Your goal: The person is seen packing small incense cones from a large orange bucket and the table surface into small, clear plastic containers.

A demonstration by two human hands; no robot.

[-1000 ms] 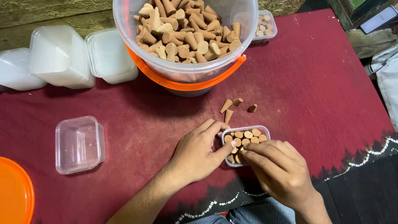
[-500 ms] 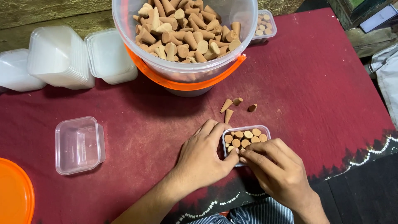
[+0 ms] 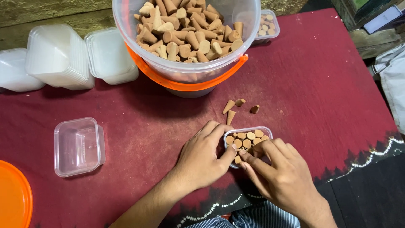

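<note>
Small clear plastic box (image 3: 249, 139), rectangular with rounded corners, sits on the dark red cloth (image 3: 320, 88) at near centre, packed with tan clay-like cones (image 3: 247, 140) standing base up, flat round ends showing. Left hand (image 3: 201, 157) rests against the box's left side, fingers curled loosely along its edge, thumb at the near corner. Right hand (image 3: 283, 177) covers the near right part of the box, fingers bent down onto the cones; whether it pinches one cannot be told. Four loose cones (image 3: 236, 108) lie on the cloth just beyond the box, matte, tapered. Farther back a big translucent bucket (image 3: 185, 38) with an orange band and handle, heaped with the same cones, hides the cloth behind it. To its right a filled clear box (image 3: 266, 26), partly hidden by the bucket. Far left, stacks of frosted white plastic lids or tubs (image 3: 59, 57). Left of the hands, well apart, an empty clear box (image 3: 78, 145). Orange round lid (image 3: 12, 198) at the near left edge. Cloth has a white patterned border at the near side.
</note>
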